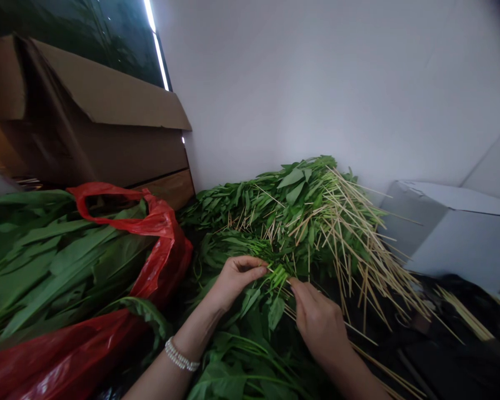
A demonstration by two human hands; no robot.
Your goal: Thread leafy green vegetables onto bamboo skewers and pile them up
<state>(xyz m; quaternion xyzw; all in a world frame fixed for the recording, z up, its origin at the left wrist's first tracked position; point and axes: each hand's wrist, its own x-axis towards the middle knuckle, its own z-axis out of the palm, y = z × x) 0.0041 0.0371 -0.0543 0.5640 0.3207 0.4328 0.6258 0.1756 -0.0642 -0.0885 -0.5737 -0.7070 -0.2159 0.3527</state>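
Note:
Between my two hands is a small bunch of leafy greens [279, 276], its cut stems light green and its leaves hanging below. My left hand [244, 276] pinches thumb and forefinger together at the left edge of the stems. A thin pale bamboo skewer [270, 269] seems to run across the stems, mostly hidden by them. On the right side of the bunch, my right hand [316, 316] is closed, apparently around the skewer's other end; its fingertips are partly out of sight. A beaded bracelet [180, 358] circles my left wrist.
Behind my hands lies a heap of skewered greens [304, 189], many bamboo sticks [366, 250] poking out rightward. A red plastic bag [170, 239] of large leaves stands left, before an open cardboard box [137, 147]. Loose skewers [462, 311] and a white box [462, 239] are at right.

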